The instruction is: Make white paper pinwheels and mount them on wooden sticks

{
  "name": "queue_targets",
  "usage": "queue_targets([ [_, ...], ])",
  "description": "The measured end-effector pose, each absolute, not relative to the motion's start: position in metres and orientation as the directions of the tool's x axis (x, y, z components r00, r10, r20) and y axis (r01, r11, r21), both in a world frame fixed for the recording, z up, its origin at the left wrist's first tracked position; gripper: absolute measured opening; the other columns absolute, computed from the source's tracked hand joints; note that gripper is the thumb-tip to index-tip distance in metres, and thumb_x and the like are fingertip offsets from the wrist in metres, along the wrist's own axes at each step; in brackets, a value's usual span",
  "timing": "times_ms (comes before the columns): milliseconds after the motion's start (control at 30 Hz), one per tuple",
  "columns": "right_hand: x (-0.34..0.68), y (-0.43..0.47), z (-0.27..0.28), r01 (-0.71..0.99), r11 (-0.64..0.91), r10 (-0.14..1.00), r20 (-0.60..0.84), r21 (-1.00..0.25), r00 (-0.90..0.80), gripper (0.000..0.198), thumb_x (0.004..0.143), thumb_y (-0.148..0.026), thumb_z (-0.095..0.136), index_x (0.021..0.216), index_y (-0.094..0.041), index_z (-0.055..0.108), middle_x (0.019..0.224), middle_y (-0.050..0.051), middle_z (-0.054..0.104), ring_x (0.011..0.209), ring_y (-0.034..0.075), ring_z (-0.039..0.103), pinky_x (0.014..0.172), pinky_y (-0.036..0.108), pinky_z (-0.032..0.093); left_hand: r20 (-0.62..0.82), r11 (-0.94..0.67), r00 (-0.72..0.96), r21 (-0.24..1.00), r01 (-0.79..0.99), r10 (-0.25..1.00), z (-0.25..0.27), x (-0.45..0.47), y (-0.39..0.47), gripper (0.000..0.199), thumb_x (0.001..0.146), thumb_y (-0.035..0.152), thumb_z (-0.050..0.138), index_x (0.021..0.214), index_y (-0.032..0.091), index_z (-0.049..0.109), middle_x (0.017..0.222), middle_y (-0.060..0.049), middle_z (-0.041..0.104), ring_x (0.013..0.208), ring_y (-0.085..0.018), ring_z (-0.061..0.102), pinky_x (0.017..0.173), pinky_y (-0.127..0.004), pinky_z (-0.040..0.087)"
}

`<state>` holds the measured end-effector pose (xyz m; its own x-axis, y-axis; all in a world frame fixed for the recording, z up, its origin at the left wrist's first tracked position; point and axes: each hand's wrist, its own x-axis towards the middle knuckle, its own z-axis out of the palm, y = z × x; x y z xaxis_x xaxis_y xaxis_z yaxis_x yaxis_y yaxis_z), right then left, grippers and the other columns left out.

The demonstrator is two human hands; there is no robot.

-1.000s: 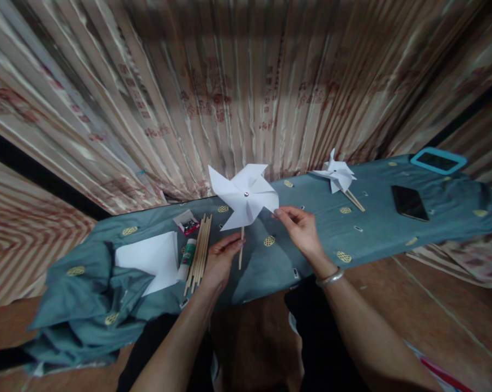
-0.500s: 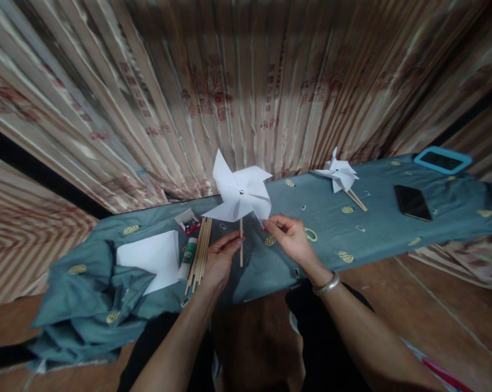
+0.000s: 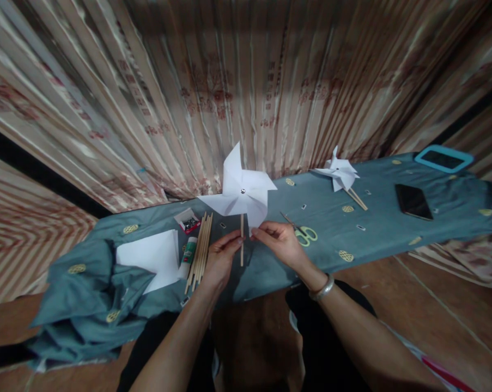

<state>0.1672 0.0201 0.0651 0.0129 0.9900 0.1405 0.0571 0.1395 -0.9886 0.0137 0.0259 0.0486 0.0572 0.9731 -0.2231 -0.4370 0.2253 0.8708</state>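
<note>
A white paper pinwheel [image 3: 246,195] with a silver pin at its centre stands upright before me on a thin wooden stick [image 3: 242,253]. My left hand [image 3: 221,258] pinches that stick below the blades. With thumb and fingertips, my right hand [image 3: 281,242] grips the tip of the lowest blade, just right of the stick. Scissors with pale green handles [image 3: 307,236] lie on the cloth beyond my right hand. Left of my left hand are a bundle of wooden sticks [image 3: 200,251], a glue stick [image 3: 187,258] and a small open box of pins [image 3: 188,220].
A grey-green cloth [image 3: 376,218] with yellow pineapple prints covers the long table. White paper sheets [image 3: 156,258] lie at left. Farther right are another paper pinwheel [image 3: 338,173], a black phone [image 3: 413,201] and a blue-framed tablet [image 3: 444,158]. A striped curtain [image 3: 237,81] hangs behind.
The pinwheel has turned clockwise, its lowest blade swinging toward the stick. My right hand has moved left with the blade tip, uncovering more of the scissors. My left hand has stayed put.
</note>
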Motion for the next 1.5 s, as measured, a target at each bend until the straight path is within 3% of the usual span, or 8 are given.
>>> queue_targets([
  [767,0.158,0.018,0.067,0.009,0.117,0.993,0.117,-0.993,-0.028,0.031,0.069,-0.049,0.077,0.062,-0.019,0.072,0.062,0.001,0.07,0.057,0.014,0.06,0.057,0.025,0.046,-0.229,0.237,0.074,0.858,-0.455,0.971,0.05,0.016,0.024,0.032,0.045,0.029,0.09,0.072,0.018,0.078,0.078,-0.004,0.077,0.082,-0.018,0.068,0.095,-0.035,0.044],
  [933,0.182,0.024,0.073,0.16,0.19,0.963,0.216,-0.969,0.161,0.035,0.077,-0.048,0.069,0.058,-0.019,0.069,0.054,-0.001,0.065,0.05,0.011,0.052,0.052,0.024,0.039,-0.273,0.265,0.058,0.828,-0.495,0.96,0.054,0.014,0.025,0.035,0.04,0.026,0.091,0.071,0.018,0.077,0.075,-0.003,0.076,0.075,-0.016,0.068,0.09,-0.033,0.047],
  [1067,0.207,0.034,0.073,0.149,0.249,0.887,0.287,-0.957,0.362,0.032,0.077,-0.047,0.07,0.061,-0.02,0.069,0.059,0.001,0.068,0.058,0.013,0.058,0.061,0.026,0.046,-0.301,0.287,0.057,0.813,-0.507,0.952,0.056,0.015,0.024,0.035,0.039,0.023,0.092,0.07,0.017,0.077,0.075,-0.004,0.076,0.074,-0.016,0.068,0.086,-0.032,0.049],
  [1167,0.219,0.041,0.068,0.142,0.26,0.836,0.296,-0.955,0.462,0.027,0.074,-0.047,0.073,0.076,-0.02,0.073,0.072,0.003,0.073,0.068,0.017,0.064,0.07,0.03,0.05,-0.318,0.309,0.074,0.798,-0.517,0.945,0.056,0.016,0.023,0.036,0.038,0.022,0.092,0.07,0.017,0.077,0.074,-0.004,0.076,0.073,-0.014,0.068,0.084,-0.03,0.049],
  [1333,0.224,0.046,0.063,0.149,0.265,0.826,0.305,-0.952,0.474,0.036,0.073,-0.046,0.074,0.098,-0.02,0.075,0.095,0.007,0.076,0.088,0.021,0.068,0.086,0.037,0.051,-0.324,0.329,0.103,0.792,-0.514,0.94,0.052,0.017,0.021,0.038,0.038,0.025,0.094,0.071,0.016,0.077,0.074,-0.005,0.076,0.073,-0.014,0.067,0.084,-0.029,0.048],
  [1500,0.221,0.047,0.062,0.052,0.23,0.858,0.227,-0.972,0.46,0.034,0.07,-0.047,0.076,0.091,-0.02,0.076,0.086,0.005,0.076,0.078,0.019,0.066,0.079,0.036,0.052,-0.324,0.338,0.118,0.798,-0.5,0.939,0.052,0.018,0.02,0.041,0.038,0.027,0.094,0.075,0.016,0.078,0.076,-0.005,0.076,0.075,-0.013,0.067,0.085,-0.028,0.048],
])
